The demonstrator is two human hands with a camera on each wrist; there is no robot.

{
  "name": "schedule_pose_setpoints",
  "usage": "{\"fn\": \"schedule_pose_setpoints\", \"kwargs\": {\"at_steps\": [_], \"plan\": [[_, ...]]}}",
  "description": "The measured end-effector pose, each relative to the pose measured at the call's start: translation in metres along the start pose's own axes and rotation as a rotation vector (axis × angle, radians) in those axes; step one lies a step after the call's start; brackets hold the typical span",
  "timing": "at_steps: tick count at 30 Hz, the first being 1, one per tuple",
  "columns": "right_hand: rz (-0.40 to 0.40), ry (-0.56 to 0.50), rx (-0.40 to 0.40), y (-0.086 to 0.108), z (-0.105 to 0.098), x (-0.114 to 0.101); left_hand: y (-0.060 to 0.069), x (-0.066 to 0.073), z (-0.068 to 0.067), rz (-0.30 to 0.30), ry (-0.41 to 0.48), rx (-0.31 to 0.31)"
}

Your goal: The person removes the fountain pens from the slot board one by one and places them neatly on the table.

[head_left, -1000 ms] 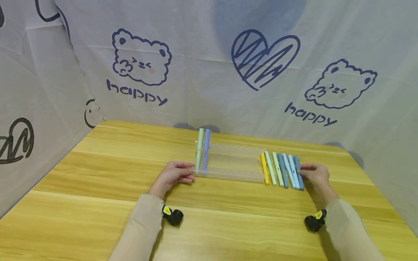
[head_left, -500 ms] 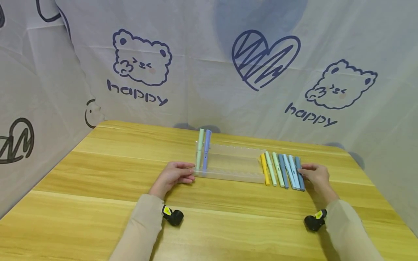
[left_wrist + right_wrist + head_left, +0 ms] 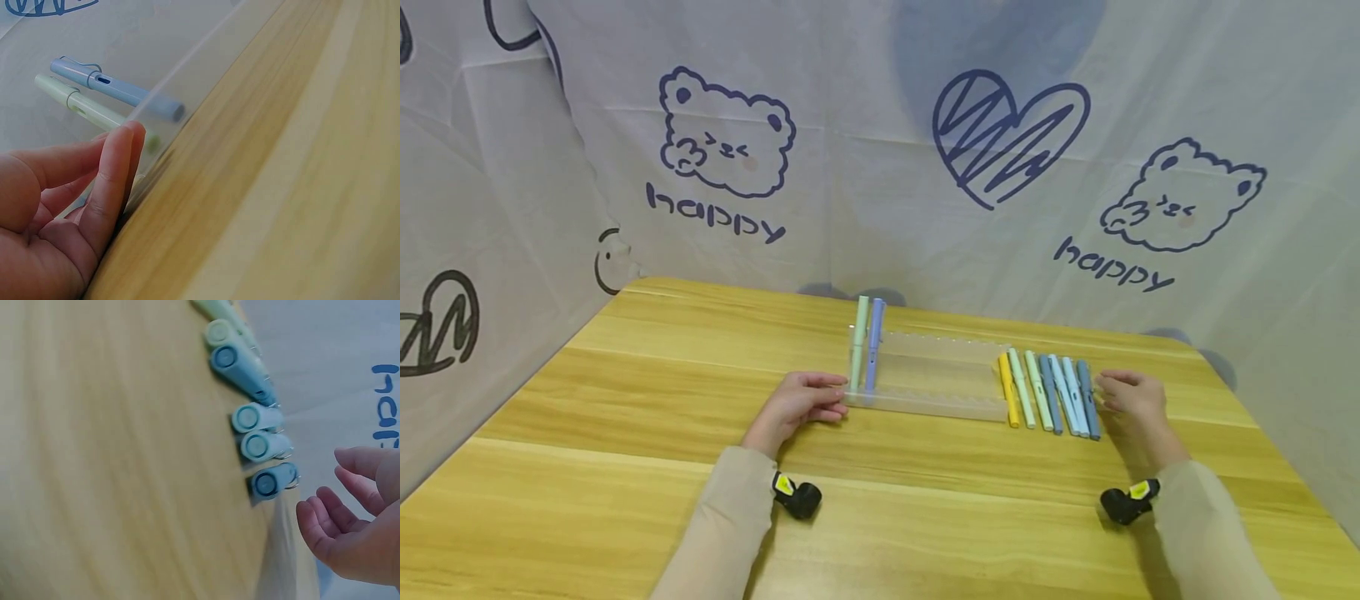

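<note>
A clear plastic pen rack lies on the table, its left end held by my left hand. In the left wrist view the thumb and fingers of that hand grip the rack's corner. A pale green pen and a lavender pen lie slanted in the rack's left slots. Several pens lie side by side at its right end, from a yellow pen to a dark blue pen. Just right of the dark blue pen, my right hand holds nothing, with its fingers loosely bent and apart.
The wood-grain table spreads in front of the rack and out to both sides. A white cloth printed with bears, a heart and lettering hangs behind the table. Each wrist carries a small black camera.
My right hand has let go of the dark blue pen and moved slightly right, away from it. The left hand and the rack have stayed in place.
</note>
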State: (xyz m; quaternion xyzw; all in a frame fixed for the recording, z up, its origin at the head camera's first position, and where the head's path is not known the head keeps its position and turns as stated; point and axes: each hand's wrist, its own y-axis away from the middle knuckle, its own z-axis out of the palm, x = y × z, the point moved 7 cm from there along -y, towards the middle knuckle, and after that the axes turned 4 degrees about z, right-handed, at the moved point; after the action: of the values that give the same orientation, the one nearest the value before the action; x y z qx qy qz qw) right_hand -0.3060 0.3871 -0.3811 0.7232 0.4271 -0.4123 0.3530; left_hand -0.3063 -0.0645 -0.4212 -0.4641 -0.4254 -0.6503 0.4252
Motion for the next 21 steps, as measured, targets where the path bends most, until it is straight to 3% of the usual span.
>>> {"fn": "schedule_pose_setpoints", "kwargs": {"at_steps": [8,16,21], "plan": [[0.004,-0.084,-0.052,0.004,-0.001,-0.006,0.0,0.0,0.0,-0.002,0.005,0.0],[-0.064,-0.332,-0.049,-0.047,0.0,0.034,0.0,-0.001,0.0,-0.001,0.003,-0.003],[-0.109,-0.358,-0.061,-0.044,0.008,0.03,-0.001,-0.001,0.0,-0.001,0.004,-0.002]]}}
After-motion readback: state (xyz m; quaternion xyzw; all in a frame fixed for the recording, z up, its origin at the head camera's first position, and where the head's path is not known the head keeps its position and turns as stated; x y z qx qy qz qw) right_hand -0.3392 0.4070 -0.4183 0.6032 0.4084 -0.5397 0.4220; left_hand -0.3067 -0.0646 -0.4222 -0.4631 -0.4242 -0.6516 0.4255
